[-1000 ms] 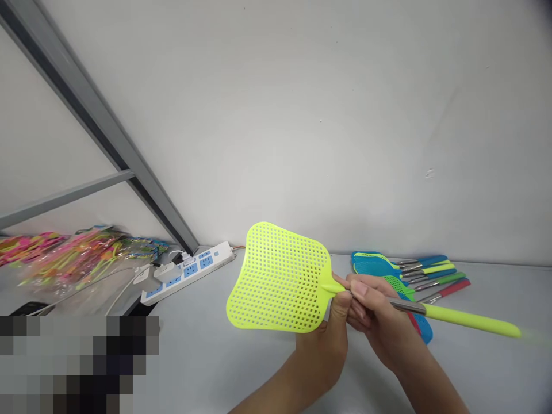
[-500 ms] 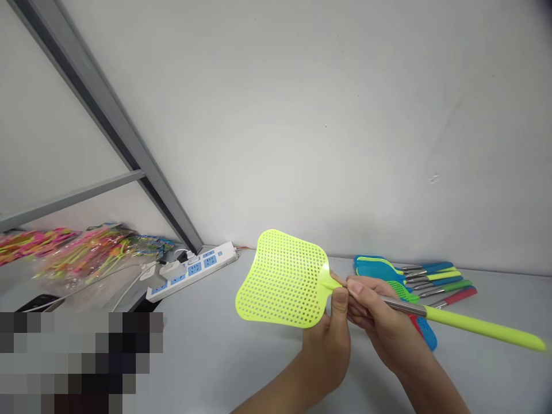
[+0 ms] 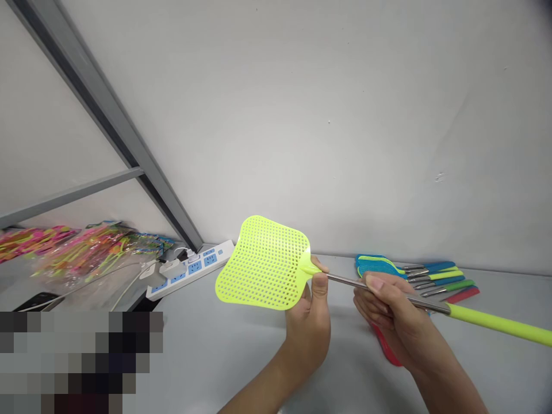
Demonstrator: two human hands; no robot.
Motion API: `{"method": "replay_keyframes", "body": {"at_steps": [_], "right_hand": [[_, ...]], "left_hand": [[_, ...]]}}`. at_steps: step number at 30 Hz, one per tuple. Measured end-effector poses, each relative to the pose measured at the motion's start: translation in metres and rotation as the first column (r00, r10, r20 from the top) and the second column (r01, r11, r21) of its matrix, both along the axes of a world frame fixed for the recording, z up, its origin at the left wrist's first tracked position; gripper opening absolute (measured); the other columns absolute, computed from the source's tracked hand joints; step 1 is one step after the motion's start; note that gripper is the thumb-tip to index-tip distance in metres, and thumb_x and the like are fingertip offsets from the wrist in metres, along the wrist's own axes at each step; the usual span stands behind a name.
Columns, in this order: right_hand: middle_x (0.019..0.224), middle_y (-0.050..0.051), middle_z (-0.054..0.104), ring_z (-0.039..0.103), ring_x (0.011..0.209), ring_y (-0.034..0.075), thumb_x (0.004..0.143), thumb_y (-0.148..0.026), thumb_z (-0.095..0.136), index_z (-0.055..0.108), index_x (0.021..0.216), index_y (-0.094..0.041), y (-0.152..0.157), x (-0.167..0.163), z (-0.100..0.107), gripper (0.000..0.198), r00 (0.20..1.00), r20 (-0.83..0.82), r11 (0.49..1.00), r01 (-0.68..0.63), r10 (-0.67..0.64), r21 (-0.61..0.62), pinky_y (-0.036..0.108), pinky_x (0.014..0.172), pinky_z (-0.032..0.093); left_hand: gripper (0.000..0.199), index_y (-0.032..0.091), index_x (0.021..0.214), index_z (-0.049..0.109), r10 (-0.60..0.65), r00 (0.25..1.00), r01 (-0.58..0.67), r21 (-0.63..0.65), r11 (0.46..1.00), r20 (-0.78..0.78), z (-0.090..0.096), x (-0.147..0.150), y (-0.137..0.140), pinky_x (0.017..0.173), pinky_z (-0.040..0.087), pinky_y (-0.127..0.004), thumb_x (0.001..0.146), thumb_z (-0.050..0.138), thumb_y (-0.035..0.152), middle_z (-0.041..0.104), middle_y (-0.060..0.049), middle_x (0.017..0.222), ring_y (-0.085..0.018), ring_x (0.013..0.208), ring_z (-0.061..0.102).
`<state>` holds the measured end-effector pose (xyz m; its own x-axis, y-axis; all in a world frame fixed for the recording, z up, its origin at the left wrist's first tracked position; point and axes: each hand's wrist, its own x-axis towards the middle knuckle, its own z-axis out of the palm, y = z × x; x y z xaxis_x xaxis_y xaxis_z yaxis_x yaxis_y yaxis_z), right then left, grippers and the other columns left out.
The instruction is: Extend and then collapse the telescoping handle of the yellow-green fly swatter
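A yellow-green fly swatter (image 3: 267, 261) with a perforated head, a thin metal rod and a long yellow-green grip is held up above the grey table. My left hand (image 3: 313, 316) pinches it at the neck, thumb on top, where the head meets the rod. Farther right, my right hand (image 3: 394, 313) is closed around the metal rod, just ahead of the grip. Behind my right hand lies a row of fly swatters (image 3: 379, 264) with blue, yellow, green and red parts; my hand and forearm partly cover them.
A white power strip (image 3: 194, 270) with plugs and cables lies on the grey table (image 3: 207, 351) at left. Clear-wrapped bundles of colourful items (image 3: 99, 247) and a dark phone-like object (image 3: 41, 302) are beyond it. A metal frame (image 3: 107, 109) stands against the wall. The lower left is pixelated.
My hands have moved apart along the swatter, and more of its metal rod shows between them. The head has shifted left and slightly up; the grip has shifted right.
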<state>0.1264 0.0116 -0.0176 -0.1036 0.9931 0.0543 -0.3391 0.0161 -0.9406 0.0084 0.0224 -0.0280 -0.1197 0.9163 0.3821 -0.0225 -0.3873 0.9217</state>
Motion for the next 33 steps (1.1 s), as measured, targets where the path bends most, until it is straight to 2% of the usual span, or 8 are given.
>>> {"method": "replay_keyframes", "body": {"at_steps": [4, 8, 13, 18, 23, 29, 33], "right_hand": [[0.045, -0.006, 0.019, 0.015, 0.042, 0.008, 0.076, -0.034, 0.048, 0.028, 0.046, -0.019, -0.001, 0.000, 0.002, 0.040, 1.000, 0.007, 1.000, -0.025, 0.025, -0.013, 0.026, 0.042, 0.013], [0.045, -0.006, 0.020, 0.015, 0.042, 0.008, 0.078, -0.034, 0.047, 0.027, 0.046, -0.019, 0.000, 0.002, 0.000, 0.040, 0.998, 0.001, 0.998, -0.055, 0.055, -0.012, 0.026, 0.042, 0.013], [0.046, -0.006, 0.022, 0.019, 0.042, 0.008, 0.079, -0.033, 0.047, 0.029, 0.047, -0.019, 0.001, 0.004, -0.004, 0.039, 0.994, 0.036, 0.995, -0.099, 0.099, -0.005, 0.026, 0.042, 0.014], [0.046, -0.006, 0.024, 0.021, 0.040, 0.007, 0.079, -0.036, 0.047, 0.031, 0.048, -0.018, 0.003, -0.001, -0.005, 0.039, 0.991, 0.082, 0.994, -0.101, 0.103, -0.031, 0.025, 0.041, 0.015], [0.047, -0.004, 0.031, 0.030, 0.040, 0.007, 0.080, -0.039, 0.044, 0.042, 0.050, -0.016, 0.005, -0.003, -0.005, 0.038, 0.981, 0.126, 0.985, -0.138, 0.151, -0.104, 0.024, 0.041, 0.021], [0.044, -0.003, 0.036, 0.032, 0.040, 0.008, 0.082, -0.038, 0.040, 0.048, 0.051, -0.015, 0.007, 0.001, -0.006, 0.039, 0.971, 0.151, 0.979, -0.171, 0.186, -0.110, 0.024, 0.043, 0.025], [0.044, -0.003, 0.038, 0.035, 0.042, 0.009, 0.082, -0.039, 0.041, 0.049, 0.052, -0.015, 0.006, -0.003, -0.006, 0.039, 0.965, 0.155, 0.975, -0.198, 0.211, -0.097, 0.024, 0.044, 0.028]], "left_hand": [[0.015, 0.024, 0.085, 0.053, 0.002, 0.998, -0.002, 0.007, 1.000, 0.061, 0.000, 0.001, -0.001, 0.087, 0.031, -0.032, 0.081, 0.042, 0.033, 0.051, -0.003, 0.088, -0.018, 0.090, 0.046], [0.017, 0.023, 0.079, 0.053, -0.004, 0.976, 0.014, -0.043, 0.999, 0.218, -0.001, 0.006, -0.004, 0.082, 0.033, -0.030, 0.080, 0.042, 0.036, 0.049, -0.004, 0.080, -0.018, 0.083, 0.046], [0.038, 0.020, 0.065, 0.049, -0.064, 0.908, 0.091, -0.046, 0.995, 0.415, 0.003, 0.007, -0.001, 0.078, 0.034, -0.031, 0.084, 0.025, 0.044, 0.045, -0.002, 0.069, -0.016, 0.072, 0.044], [0.034, 0.018, 0.072, 0.055, -0.010, 0.885, 0.105, -0.179, 0.978, 0.465, 0.005, 0.007, 0.004, 0.077, 0.036, -0.030, 0.085, 0.030, 0.037, 0.051, -0.002, 0.073, -0.015, 0.074, 0.050], [0.033, 0.017, 0.074, 0.055, 0.035, 0.845, 0.106, -0.233, 0.967, 0.533, 0.001, 0.012, 0.005, 0.076, 0.039, -0.031, 0.084, 0.031, 0.037, 0.055, -0.003, 0.076, -0.016, 0.075, 0.054], [0.038, 0.017, 0.071, 0.056, 0.050, 0.839, 0.118, -0.272, 0.955, 0.541, -0.004, 0.017, 0.000, 0.073, 0.039, -0.030, 0.084, 0.028, 0.039, 0.057, -0.004, 0.072, -0.016, 0.074, 0.055], [0.039, 0.017, 0.071, 0.056, 0.109, 0.812, 0.073, -0.284, 0.956, 0.574, -0.006, 0.019, -0.003, 0.073, 0.040, -0.030, 0.084, 0.027, 0.040, 0.059, -0.004, 0.076, -0.015, 0.071, 0.055]]}}
